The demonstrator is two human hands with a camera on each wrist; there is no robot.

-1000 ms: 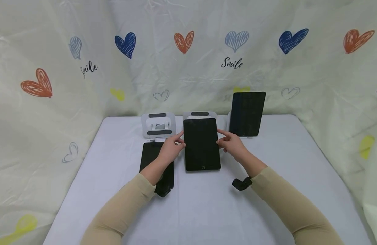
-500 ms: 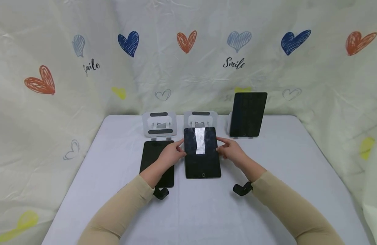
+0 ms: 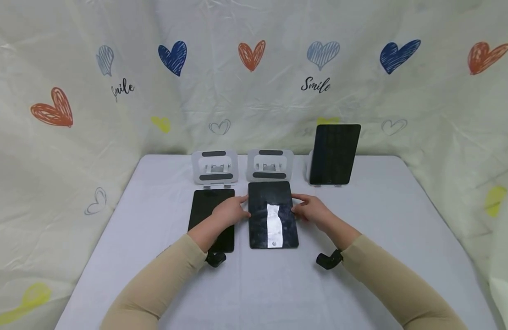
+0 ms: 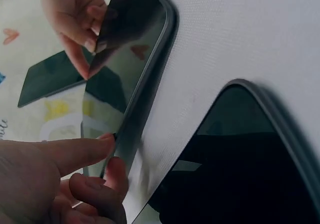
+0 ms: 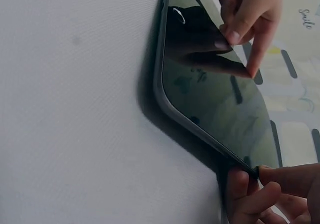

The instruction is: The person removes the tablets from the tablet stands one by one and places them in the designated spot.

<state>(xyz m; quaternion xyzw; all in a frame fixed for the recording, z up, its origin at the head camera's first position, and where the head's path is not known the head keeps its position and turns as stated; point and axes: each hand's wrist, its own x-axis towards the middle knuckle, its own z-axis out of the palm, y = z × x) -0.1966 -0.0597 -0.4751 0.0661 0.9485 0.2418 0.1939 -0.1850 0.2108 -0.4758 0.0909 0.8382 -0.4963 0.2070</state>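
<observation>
A black tablet (image 3: 260,215) lies screen up between both hands, close over the white tabletop, in front of the middle stand (image 3: 269,175). My left hand (image 3: 230,211) pinches its left edge. On the opposite edge, my right hand (image 3: 313,211) grips with thumb above and fingers beneath, as the right wrist view shows with the tablet (image 5: 210,119). A shadow runs under the tablet's rim there. In the left wrist view the left thumb presses on the edge of the tablet (image 4: 130,58), fingers curled under it. A second black tablet (image 3: 202,208) lies flat below my left forearm, partly covered.
At the back left stands a grey-white tablet stand (image 3: 216,176) with dark pads. A third tablet (image 3: 335,153) leans upright on another stand at the back right. Behind the table (image 3: 382,220) hangs a pale cloth (image 3: 278,105) printed with hearts.
Both hands have drawn the tablet down and toward the person, away from the middle stand, tipping it flatter. The middle stand's pads now show, and a bright reflection has slid down the screen.
</observation>
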